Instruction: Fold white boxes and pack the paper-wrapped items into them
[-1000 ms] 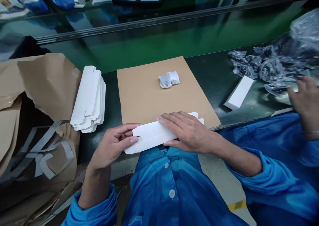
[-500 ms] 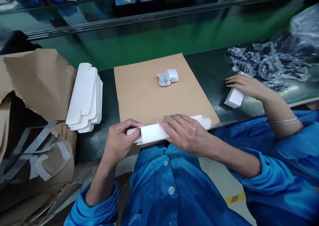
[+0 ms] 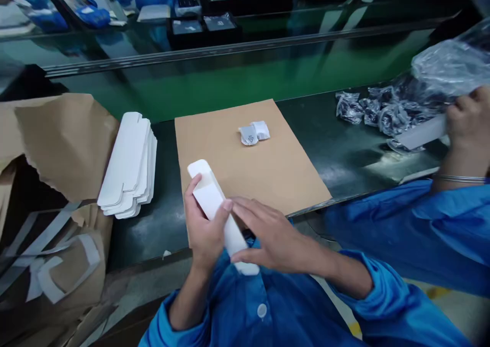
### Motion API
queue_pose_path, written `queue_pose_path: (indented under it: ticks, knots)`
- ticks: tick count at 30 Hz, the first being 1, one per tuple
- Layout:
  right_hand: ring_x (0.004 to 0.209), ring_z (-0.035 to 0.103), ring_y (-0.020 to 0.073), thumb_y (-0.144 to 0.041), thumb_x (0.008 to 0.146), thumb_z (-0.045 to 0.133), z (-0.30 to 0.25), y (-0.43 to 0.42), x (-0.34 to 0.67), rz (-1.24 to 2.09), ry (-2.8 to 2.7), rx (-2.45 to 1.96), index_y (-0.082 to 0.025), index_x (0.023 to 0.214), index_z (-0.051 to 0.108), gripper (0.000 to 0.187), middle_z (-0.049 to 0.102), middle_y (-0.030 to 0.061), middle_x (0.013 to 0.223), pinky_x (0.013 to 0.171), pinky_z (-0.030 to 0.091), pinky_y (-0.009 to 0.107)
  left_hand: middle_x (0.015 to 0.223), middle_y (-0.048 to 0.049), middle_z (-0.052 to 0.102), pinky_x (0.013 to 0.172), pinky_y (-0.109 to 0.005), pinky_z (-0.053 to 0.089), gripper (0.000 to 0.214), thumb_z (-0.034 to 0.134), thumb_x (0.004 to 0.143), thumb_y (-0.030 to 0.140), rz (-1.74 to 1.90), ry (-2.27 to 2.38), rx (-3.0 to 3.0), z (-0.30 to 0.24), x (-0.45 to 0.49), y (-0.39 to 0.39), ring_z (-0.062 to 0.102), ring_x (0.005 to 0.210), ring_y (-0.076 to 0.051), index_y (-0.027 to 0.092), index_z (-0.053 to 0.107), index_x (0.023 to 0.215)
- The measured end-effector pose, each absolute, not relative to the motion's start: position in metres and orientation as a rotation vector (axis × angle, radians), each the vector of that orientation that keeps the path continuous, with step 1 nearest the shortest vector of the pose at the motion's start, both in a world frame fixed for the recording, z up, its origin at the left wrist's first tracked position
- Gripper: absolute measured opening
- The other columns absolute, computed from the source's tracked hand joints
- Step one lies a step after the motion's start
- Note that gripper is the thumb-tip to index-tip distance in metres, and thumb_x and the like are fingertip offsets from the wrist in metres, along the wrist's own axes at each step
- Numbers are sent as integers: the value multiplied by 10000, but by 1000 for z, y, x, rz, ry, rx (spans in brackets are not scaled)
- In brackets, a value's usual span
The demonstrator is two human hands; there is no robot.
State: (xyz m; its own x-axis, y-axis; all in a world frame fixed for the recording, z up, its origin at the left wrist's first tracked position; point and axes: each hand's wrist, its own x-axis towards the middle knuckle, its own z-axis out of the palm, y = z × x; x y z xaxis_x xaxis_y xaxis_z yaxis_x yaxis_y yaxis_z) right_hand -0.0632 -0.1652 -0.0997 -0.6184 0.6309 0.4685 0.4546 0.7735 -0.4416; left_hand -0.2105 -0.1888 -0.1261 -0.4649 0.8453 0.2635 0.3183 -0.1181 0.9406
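Observation:
My left hand is wrapped round a long white carton, folded into a box shape and pointing away from me. My right hand holds the carton's near end, fingers closed on it. Both hands are at the near edge of a brown cardboard sheet on the dark bench. A stack of flat white carton blanks lies to the left of the sheet. A small crumpled white packet rests on the sheet's far part.
Torn brown wrapping paper with white strips fills the left. A neighbour in a blue sleeve at right holds a white box in a hand, beside several clear plastic bags. A green conveyor belt runs behind.
The carton has been turned from lying crosswise to pointing away from me, and both hands shifted with it. The neighbour's hand lifted the white box off the bench to the right.

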Motion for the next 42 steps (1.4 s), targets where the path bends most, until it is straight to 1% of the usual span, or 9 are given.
queue_pose_path:
  ticks: [4, 9, 13, 17, 20, 25, 29, 34, 42]
  knots:
    - [933, 626, 169, -386, 931, 633, -81, -145, -61, 864, -2081, -824, -203, 1360, 552, 473, 651, 82, 1123, 830, 555, 332, 1295, -74, 578, 948, -358, 507, 606, 739, 780, 405, 1513, 1667, 1607, -119, -227, -184, 593, 1159, -249, 241, 514, 1318]
    - [805, 623, 132, -298, 915, 652, -76, -117, -59, 1163, -1945, -668, -187, 1045, 723, 186, 663, 31, 904, 727, 514, 277, 1101, -29, 618, 787, -290, 511, 451, 688, 795, 313, 1401, 1571, 1837, -114, -232, -191, 632, 959, -185, 234, 530, 1210]
    - [628, 614, 94, -446, 952, 578, -75, -99, -57, 1386, -1401, -839, -160, 901, 689, 312, 664, 11, 788, 585, 496, 234, 992, -15, 603, 647, -277, 483, 374, 673, 785, 315, 1273, 1602, 1872, -113, -233, -191, 614, 792, -169, 227, 543, 1124]
    - [615, 577, 87, -437, 811, 753, -74, -96, -67, 1749, -1497, -778, -149, 737, 649, 315, 628, -16, 686, 568, 466, 213, 930, -19, 572, 586, -283, 467, 322, 670, 782, 340, 1190, 1639, 1863, -112, -231, -189, 600, 744, -178, 221, 525, 1044]
    - [733, 598, 92, -353, 737, 828, -74, -105, -73, 1715, -1587, -781, -153, 846, 692, 266, 681, -5, 811, 664, 483, 219, 963, -28, 556, 592, -285, 487, 407, 696, 780, 340, 1205, 1689, 1825, -117, -226, -190, 615, 776, -183, 219, 489, 1109]
    - [768, 629, 117, -352, 772, 799, -77, -116, -74, 1619, -1598, -790, -157, 884, 741, 232, 714, 24, 870, 667, 488, 241, 1158, -57, 529, 753, -290, 553, 709, 761, 746, 244, 1549, 1544, 1735, -129, -215, -196, 651, 991, -190, 253, 359, 1330]
    - [776, 641, 124, -366, 802, 771, -76, -117, -73, 1590, -1633, -776, -165, 867, 755, 212, 710, 31, 875, 694, 502, 259, 1253, -118, 561, 747, -307, 572, 1008, 758, 772, 289, 1442, 1609, 1720, -129, -216, -200, 669, 1002, -218, 246, 115, 1546]
    - [786, 641, 127, -350, 802, 772, -77, -116, -72, 1610, -1640, -776, -166, 866, 757, 196, 711, 30, 876, 717, 503, 267, 1519, -173, 435, 963, -439, 542, 901, 717, 813, 406, 1139, 1728, 1877, -124, -228, -201, 546, 1302, -341, 254, 232, 1556]
    - [778, 636, 128, -333, 786, 783, -80, -119, -72, 1652, -1537, -823, -163, 846, 755, 182, 715, 24, 841, 713, 489, 263, 1539, -194, 424, 975, -506, 539, 939, 672, 839, 444, 1038, 1712, 1893, -126, -230, -200, 537, 1320, -370, 248, 139, 1586]
